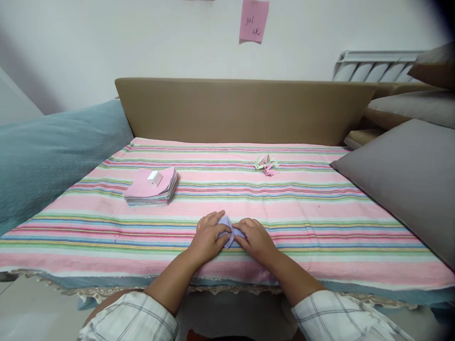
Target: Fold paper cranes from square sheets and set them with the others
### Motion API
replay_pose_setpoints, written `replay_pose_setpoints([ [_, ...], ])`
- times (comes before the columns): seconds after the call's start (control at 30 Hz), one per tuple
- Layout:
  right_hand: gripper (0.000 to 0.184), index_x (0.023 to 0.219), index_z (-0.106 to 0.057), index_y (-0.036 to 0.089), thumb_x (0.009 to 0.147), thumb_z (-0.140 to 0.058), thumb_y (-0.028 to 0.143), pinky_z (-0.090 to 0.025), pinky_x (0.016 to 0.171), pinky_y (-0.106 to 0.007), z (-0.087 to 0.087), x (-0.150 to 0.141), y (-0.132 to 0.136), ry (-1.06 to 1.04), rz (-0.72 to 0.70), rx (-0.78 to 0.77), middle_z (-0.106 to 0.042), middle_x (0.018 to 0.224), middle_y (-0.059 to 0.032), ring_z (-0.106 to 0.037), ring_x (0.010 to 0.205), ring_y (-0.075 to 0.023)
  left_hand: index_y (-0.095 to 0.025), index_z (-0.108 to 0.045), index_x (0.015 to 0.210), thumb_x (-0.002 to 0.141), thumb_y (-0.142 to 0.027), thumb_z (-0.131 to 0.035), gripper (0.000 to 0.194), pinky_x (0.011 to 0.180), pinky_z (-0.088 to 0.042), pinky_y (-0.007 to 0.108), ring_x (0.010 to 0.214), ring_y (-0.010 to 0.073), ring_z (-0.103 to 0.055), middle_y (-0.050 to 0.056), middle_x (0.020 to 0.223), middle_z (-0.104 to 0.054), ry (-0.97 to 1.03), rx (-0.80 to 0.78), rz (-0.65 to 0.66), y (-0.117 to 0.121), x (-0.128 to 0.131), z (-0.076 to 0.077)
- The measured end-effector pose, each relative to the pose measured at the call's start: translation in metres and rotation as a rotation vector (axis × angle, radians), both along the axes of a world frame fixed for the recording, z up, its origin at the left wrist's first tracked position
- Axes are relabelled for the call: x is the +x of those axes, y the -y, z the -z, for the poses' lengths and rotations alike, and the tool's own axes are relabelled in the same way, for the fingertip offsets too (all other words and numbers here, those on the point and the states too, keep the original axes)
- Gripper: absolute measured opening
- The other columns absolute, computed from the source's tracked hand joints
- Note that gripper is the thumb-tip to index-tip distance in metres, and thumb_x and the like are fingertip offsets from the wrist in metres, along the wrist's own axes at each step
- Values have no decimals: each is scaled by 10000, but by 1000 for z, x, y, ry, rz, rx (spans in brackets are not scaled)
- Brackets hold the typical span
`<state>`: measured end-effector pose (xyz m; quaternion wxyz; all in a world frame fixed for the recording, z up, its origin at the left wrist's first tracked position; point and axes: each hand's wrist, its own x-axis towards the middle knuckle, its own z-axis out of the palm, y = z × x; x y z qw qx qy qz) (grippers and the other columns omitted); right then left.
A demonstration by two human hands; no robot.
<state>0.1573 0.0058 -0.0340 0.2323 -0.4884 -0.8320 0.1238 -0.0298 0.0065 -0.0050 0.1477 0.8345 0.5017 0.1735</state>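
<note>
A small folded sheet of lavender paper (228,240) lies between my two hands, near the front of the striped cloth. My left hand (209,237) grips its left side, thumb and fingers closed on the paper. On the other side, my right hand (255,239) pinches the right part of the same sheet. Fingers cover some of the paper, so its full shape is hidden. Beyond my hands to the right sit several folded paper pieces (267,166) in pale green and pink. A stack of coloured paper (149,187), pink on top, stands to the left.
A small white block (154,178) rests on the paper stack. The striped cloth (213,189) covers the seat. A brown backrest (245,111) runs along the back, a blue-covered armrest (60,151) at left, grey cushions (405,175) at right. A pink note (253,21) hangs on the wall.
</note>
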Motion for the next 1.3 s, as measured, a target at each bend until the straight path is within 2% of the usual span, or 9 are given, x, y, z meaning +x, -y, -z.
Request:
replay_pose_setpoints([
  [0.1,285,1104,-585,208,844,-544,318,-393,808,-327,0,1,0,-15,-5,-7,-574,974,-54,-502,894,-191,-282,-668,955,786,-470,-552,278,1046,-234,501,1292,292,-300,36,1420,-363,-1,-64,32,-2,-4,-4],
  [0.17,295,1110,-584,211,841,-549,326,-392,807,-328,0,1,0,-18,-4,-10,-573,973,-53,-500,895,-192,-245,-668,939,646,-593,-642,456,1041,-245,501,1302,330,-267,72,1438,-326,-10,-86,61,-2,-6,-5],
  [0.2,301,1115,-583,212,837,-554,324,-392,808,-329,0,1,0,-18,-1,-13,-572,974,-52,-499,897,-192,-230,-671,913,567,-609,-692,514,1040,-249,499,1304,346,-253,82,1442,-316,-17,-86,72,-2,-7,-6],
  [0.27,309,1120,-582,214,829,-564,315,-391,810,-330,0,1,0,-16,4,-19,-571,976,-52,-498,899,-193,-221,-677,843,496,-562,-759,493,1042,-247,497,1304,354,-247,78,1434,-329,-30,-73,81,-1,-8,-6],
  [0.4,313,1124,-583,220,823,-572,305,-395,811,-330,-1,0,-1,1,7,-24,-571,976,-53,-503,899,-191,-229,-681,738,537,-428,-783,301,1041,-253,486,1295,333,-274,48,1397,-391,-24,-41,63,1,-6,-5],
  [0.53,323,1126,-583,223,816,-584,315,-399,812,-326,-2,0,-1,12,-2,-32,-567,977,-50,-503,905,-189,-250,-690,759,581,-391,-764,239,1041,-248,500,1293,333,-279,25,1402,-385,-15,-32,70,3,-4,-6],
  [0.7,347,1137,-574,234,804,-599,328,-398,808,-325,-4,2,0,19,-20,-33,-558,978,-49,-501,907,-189,-279,-699,790,621,-363,-742,194,1046,-213,535,1295,331,-278,7,1404,-386,-9,-35,74,4,-4,-7],
  [0.93,336,1132,-573,243,802,-586,302,-389,802,-321,-7,1,2,29,-11,-37,-549,959,-43,-493,899,-190,-300,-718,766,611,-429,-747,204,1050,-195,539,1303,329,-265,8,1415,-369,-25,-43,66,3,-3,-7],
  [1.3,299,1106,-589,249,815,-568,315,-389,778,-303,-5,0,2,54,-8,-3,-541,930,-36,-491,874,-179,-297,-694,817,640,-332,-729,184,1061,-160,546,1303,313,-271,-7,1426,-350,4,14,50,7,0,-8],
])
